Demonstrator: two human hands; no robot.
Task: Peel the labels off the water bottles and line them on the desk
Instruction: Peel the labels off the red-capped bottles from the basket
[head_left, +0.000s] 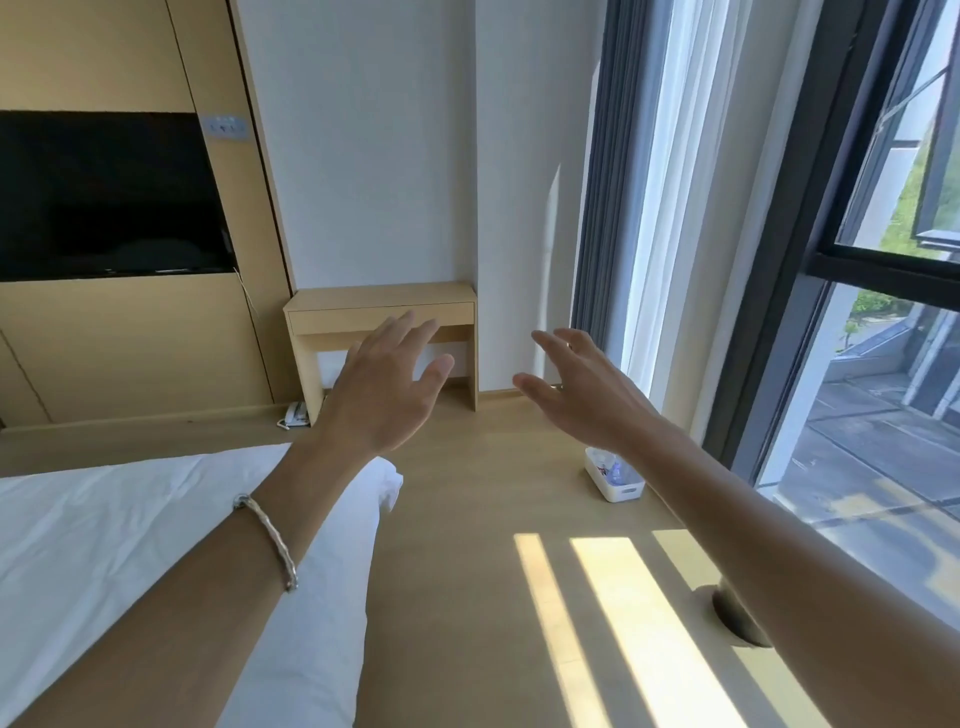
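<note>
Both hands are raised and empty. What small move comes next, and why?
Probably lower the right hand toward the bottles in the white basket on the floor. It and the left hand are open, holding nothing, and the basket stands well apart from the desk.

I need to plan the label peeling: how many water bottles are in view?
2 bottles show, both in the white basket on the floor by the window: one at its far end, one blue-labelled beside it. The right forearm covers part, so more may be hidden.
</note>
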